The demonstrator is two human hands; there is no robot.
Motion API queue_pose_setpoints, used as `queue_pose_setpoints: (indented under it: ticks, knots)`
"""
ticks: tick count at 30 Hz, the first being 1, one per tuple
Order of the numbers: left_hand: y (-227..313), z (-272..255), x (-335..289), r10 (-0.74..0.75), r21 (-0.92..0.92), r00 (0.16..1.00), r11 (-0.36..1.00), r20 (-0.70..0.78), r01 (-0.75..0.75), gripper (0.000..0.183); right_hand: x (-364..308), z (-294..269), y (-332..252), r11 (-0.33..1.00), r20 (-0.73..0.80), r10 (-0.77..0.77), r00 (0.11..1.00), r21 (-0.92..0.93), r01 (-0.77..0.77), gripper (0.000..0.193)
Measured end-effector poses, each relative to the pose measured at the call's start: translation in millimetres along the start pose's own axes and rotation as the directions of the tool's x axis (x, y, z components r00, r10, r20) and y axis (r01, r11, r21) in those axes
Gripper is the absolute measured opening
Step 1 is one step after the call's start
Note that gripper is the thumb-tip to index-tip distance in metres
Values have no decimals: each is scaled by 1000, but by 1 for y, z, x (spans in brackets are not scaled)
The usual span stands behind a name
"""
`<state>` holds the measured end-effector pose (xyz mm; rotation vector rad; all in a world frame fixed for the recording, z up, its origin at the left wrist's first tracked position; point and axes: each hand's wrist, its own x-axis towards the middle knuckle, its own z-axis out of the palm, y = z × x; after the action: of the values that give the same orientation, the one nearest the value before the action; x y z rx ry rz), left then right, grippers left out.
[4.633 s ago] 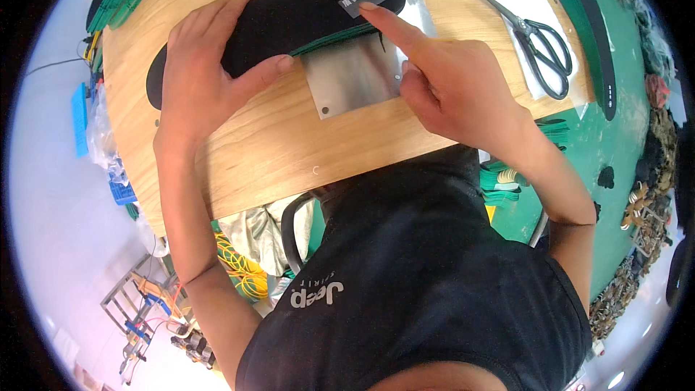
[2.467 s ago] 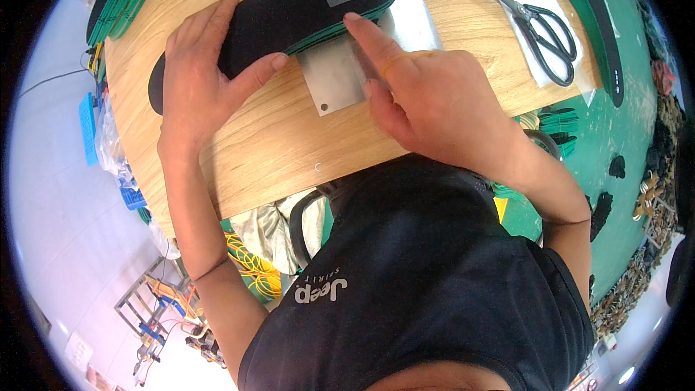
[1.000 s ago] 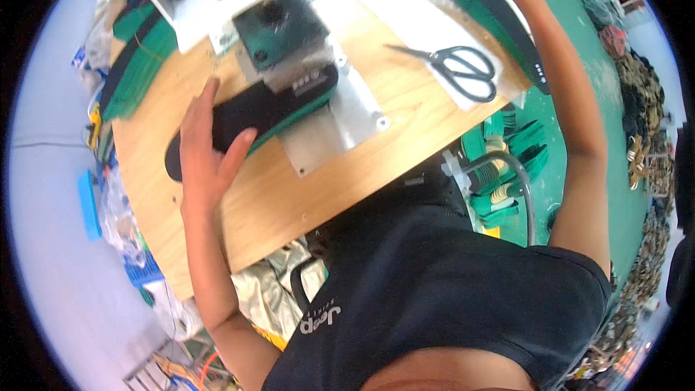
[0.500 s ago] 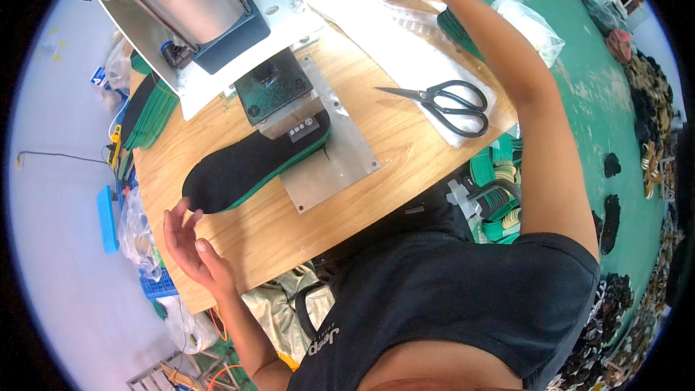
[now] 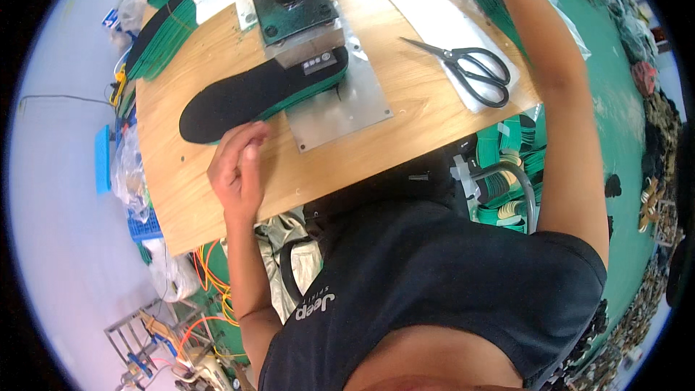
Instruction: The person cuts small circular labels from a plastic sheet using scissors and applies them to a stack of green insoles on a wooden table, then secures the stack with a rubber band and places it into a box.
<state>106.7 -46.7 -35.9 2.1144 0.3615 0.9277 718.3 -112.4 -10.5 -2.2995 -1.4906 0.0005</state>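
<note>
An insole stack (image 5: 242,99), black on top and green along its sides, is being carried by the worktop (image 5: 420,112), where it is being laid slantwise, nearer the left edge than the right corner. Its right end is being supported by a flat metal plate (image 5: 355,110), and a small grey label (image 5: 319,63) is being borne on top at that end. The far side there is being overhung by a metal block (image 5: 308,44) under a dark plate (image 5: 293,18) toward the far edge; whether the stack is being touched by the block cannot be told. The left hand (image 5: 241,168) is being held over the worktop's near edge, close beside the stack; its grip is being loosely curled, and whether thumb and fingertips are being pressed together cannot be told. The right forearm (image 5: 568,123) is being stretched past the right corner toward the far side; the right hand is being cut off by the upper rim, so its grip cannot be told. Near the right corner, the handles of black scissors (image 5: 452,56) are being supported by a white sheet (image 5: 405,0), the points being directed leftward over bare wood. At the far left corner, a second stack (image 5: 163,38) of green-sided insoles is being carried.
</note>
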Motion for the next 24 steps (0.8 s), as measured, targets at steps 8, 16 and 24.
queue_pose_setpoints:
  ticks: [8,16,24]
  knots:
    - [20,40,-6,-36,-198,993,978,108,57,18,-26,-73,-46,963,-274,194,942,-130,-236,33]
    - [71,149,5,320,-674,916,734,241,-79,69,-298,-77,-287,912,-141,117,983,407,-50,15]
    - [105,136,18,-243,-911,957,339,159,237,50,-444,-20,-255,947,-169,-13,986,314,66,9]
